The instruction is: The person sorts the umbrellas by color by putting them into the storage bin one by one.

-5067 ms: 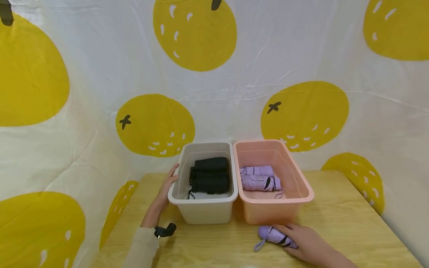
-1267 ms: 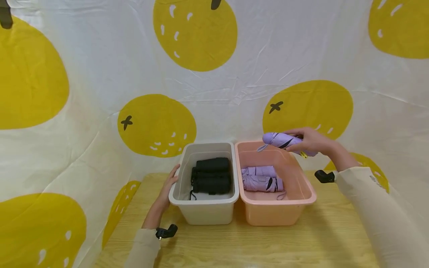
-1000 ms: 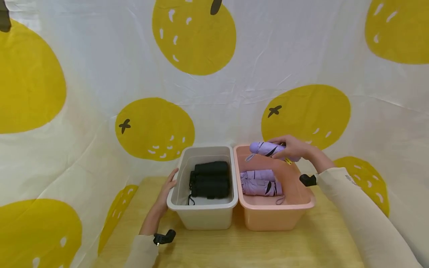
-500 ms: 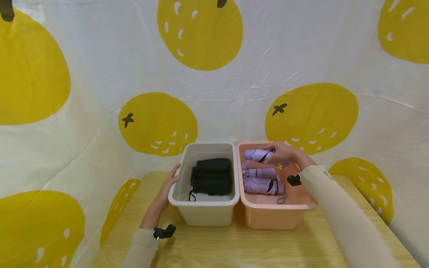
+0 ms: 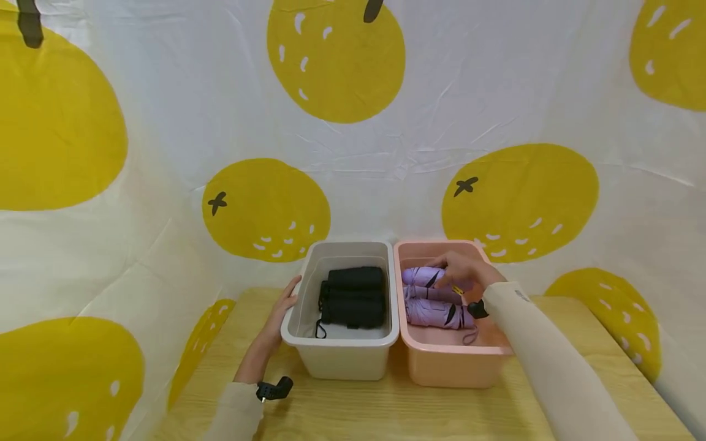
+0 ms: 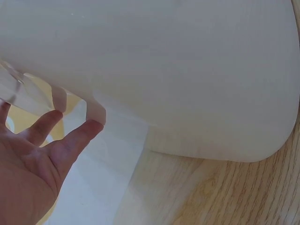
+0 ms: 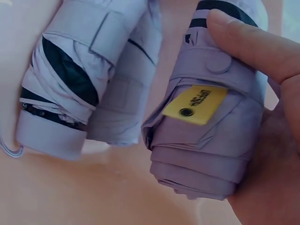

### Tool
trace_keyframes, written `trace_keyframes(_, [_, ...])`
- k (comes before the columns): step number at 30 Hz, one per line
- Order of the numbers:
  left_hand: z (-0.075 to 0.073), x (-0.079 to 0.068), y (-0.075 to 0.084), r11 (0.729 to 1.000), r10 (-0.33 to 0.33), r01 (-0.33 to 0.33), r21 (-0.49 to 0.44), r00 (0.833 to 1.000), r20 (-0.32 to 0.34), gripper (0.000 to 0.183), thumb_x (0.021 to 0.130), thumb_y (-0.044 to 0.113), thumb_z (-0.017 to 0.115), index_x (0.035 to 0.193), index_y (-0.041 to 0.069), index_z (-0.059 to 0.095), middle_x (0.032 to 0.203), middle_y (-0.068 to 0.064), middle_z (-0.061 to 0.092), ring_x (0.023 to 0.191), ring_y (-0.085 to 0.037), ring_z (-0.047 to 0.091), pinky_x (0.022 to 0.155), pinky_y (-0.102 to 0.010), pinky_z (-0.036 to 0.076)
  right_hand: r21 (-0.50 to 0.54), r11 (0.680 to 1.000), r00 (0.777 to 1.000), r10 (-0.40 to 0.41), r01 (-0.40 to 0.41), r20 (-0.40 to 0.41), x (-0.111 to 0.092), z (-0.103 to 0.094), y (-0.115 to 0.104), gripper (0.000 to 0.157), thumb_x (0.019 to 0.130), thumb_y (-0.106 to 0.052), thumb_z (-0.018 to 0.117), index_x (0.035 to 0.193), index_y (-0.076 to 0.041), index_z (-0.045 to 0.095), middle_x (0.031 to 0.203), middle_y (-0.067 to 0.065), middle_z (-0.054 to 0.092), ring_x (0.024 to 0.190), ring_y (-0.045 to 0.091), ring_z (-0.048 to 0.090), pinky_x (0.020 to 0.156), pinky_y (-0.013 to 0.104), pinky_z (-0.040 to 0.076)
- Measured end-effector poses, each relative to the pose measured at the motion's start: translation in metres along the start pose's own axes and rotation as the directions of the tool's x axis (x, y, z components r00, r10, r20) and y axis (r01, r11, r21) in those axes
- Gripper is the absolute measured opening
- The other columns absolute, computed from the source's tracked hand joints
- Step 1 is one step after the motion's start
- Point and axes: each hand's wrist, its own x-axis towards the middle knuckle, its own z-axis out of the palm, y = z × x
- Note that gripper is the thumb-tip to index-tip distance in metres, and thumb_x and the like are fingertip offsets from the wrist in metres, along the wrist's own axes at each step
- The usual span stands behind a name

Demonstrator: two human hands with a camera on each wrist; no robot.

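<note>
My right hand (image 5: 466,269) grips a lilac folding umbrella (image 5: 421,275), low inside the pink bin (image 5: 452,369) toward its back. The right wrist view shows the thumb (image 7: 234,28) along this umbrella (image 7: 201,150) and a yellow tag (image 7: 197,104) on its strap. Two more lilac umbrellas lie in front of it; the nearest (image 5: 432,312) has a wrist loop, and the middle one (image 5: 432,294) is partly covered. At the grey-white bin (image 5: 344,362), my left hand (image 5: 278,312) rests its fingertips on the left side by the rim, fingers extended.
Black folding umbrellas (image 5: 353,309) lie side by side in the grey-white bin. Both bins stand against each other on a wooden table (image 5: 331,416). Behind them hangs a white cloth (image 5: 375,202) printed with yellow fruit.
From the table in front, my right hand has lifted the lilac umbrella over the pink bin, then lowered it in behind the other two. My left hand has stayed at the grey-white bin.
</note>
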Motion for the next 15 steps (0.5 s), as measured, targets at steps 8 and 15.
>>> trace_keyframes(8, [0.002,0.002,-0.001,1.000,0.027,-0.027,0.005,1.000,-0.015,0.056,0.104,0.032,0.038,0.156,0.022,0.021,0.160,-0.006,0.013,0.141,-0.033,0.019,0.108,-0.059,0.019,0.068,0.996,0.998,0.054,-0.055,0.027,0.005,0.007,0.011,0.043,0.079,-0.002,0.077,0.118,-0.020,0.072,0.088,0.004,0.059,0.046,0.013,0.033,0.042,0.026,0.033])
trace_keyframes(15, [0.001,-0.001,-0.002,1.000,0.016,-0.016,-0.006,1.000,-0.006,0.055,0.104,0.030,0.037,0.156,0.020,0.020,0.160,-0.008,0.013,0.140,-0.034,0.019,0.109,-0.058,0.018,0.105,0.993,0.998,0.055,-0.059,0.043,0.007,0.013,0.018,0.047,0.076,0.005,0.075,0.117,-0.019,0.072,0.088,0.007,0.059,0.051,0.016,0.031,0.046,0.028,0.033])
